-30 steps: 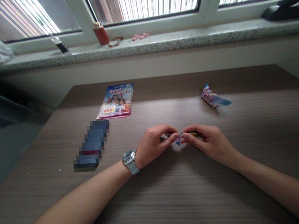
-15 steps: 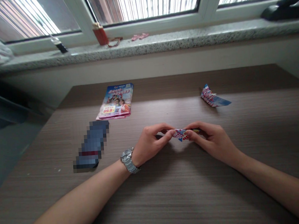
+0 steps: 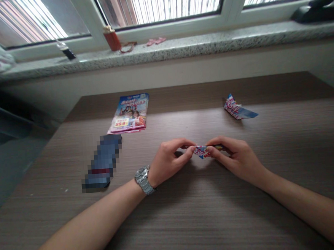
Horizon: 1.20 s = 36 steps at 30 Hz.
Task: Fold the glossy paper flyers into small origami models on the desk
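A small piece of folded printed paper [image 3: 200, 151], red, white and blue, is held between my two hands just above the table [image 3: 174, 223]. My left hand [image 3: 171, 159], with a metal watch [image 3: 144, 180] on its wrist, pinches the paper's left end between thumb and fingers. At the right end, the thumb and fingers of my right hand [image 3: 237, 154] grip it too. A blue corner of the paper points down between the thumbs; much of the rest is hidden by my fingers. Beyond my right hand lies a folded paper shape [image 3: 236, 108] with a similar print.
Printed flyers [image 3: 130, 112] lie stacked at the back left, with a pixelated dark flat object [image 3: 103, 161] nearer me. On the granite windowsill [image 3: 207, 42] stand a red container [image 3: 112, 39], small pink items [image 3: 155, 41] and a black object [image 3: 319, 9].
Both hands keep their pinch on the folded paper, which has shifted very slightly. Everything else stays in place.
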Each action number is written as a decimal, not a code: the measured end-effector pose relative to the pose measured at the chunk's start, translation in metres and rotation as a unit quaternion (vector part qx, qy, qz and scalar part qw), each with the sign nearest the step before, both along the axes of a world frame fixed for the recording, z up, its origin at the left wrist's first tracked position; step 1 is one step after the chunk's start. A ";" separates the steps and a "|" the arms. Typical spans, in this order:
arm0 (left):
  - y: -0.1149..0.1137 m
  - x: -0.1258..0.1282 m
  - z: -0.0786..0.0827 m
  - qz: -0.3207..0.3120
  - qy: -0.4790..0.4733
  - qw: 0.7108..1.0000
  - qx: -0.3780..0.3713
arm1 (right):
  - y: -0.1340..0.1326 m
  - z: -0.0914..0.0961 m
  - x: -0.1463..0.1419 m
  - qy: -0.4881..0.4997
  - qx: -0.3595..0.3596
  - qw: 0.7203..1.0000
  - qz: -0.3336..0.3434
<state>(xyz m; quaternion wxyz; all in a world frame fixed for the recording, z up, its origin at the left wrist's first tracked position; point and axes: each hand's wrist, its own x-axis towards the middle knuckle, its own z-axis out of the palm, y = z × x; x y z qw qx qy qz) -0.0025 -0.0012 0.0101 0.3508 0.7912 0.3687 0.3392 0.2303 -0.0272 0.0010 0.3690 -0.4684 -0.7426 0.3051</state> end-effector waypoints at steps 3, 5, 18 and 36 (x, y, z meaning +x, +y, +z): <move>-0.001 0.003 0.001 -0.020 -0.001 1.000 0.024 | 0.000 0.002 -0.002 -0.012 0.018 1.000 0.012; -0.002 0.004 0.001 -0.025 0.003 0.999 0.037 | 0.000 0.002 -0.004 -0.018 0.026 0.999 0.022; 0.000 0.003 0.002 -0.004 0.013 0.999 0.039 | -0.001 -0.001 -0.003 -0.015 0.044 0.999 0.001; 0.000 0.002 0.000 0.006 0.019 0.998 0.055 | -0.001 -0.004 0.000 0.018 -0.020 1.000 -0.010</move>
